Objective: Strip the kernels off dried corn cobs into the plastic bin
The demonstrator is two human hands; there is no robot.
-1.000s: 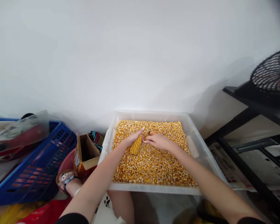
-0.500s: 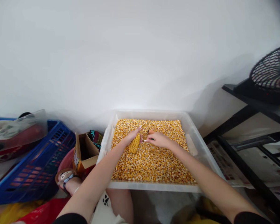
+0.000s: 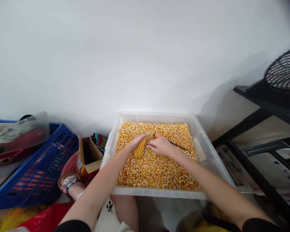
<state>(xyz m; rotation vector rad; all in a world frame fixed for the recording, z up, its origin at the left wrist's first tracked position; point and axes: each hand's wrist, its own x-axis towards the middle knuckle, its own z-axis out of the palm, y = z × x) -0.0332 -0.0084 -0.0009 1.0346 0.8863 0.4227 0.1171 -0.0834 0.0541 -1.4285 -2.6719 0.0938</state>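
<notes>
My left hand (image 3: pixel 138 141) is wrapped around a yellow ear of corn (image 3: pixel 140 149), which it keeps tilted just above a bed of loose corn kernels (image 3: pixel 157 174). At the right side of the ear, my right hand (image 3: pixel 161 145) has its bent fingertips pressed against it, close to the left fingers. A thin tool with an orange and black handle (image 3: pixel 157 136) and a dark shaft, like a screwdriver, shows behind my right hand. Whether that hand touches the tool is hidden. The kernels fill the bottom of a translucent plastic bin (image 3: pixel 159 192).
A pale block (image 3: pixel 199 149) rests along the bin's right inner side. Left of the bin stand an open cardboard box (image 3: pixel 93 166) and a blue crate (image 3: pixel 36 180) with bagged things. On the right, a black fan (image 3: pixel 284 72) sits on a black metal rack (image 3: pixel 246 127).
My right fingers have shifted slightly left, closer to the ear, and the hand and forearm have dropped a little. The dark shaft now shows beyond my right hand. My left hand keeps its hold.
</notes>
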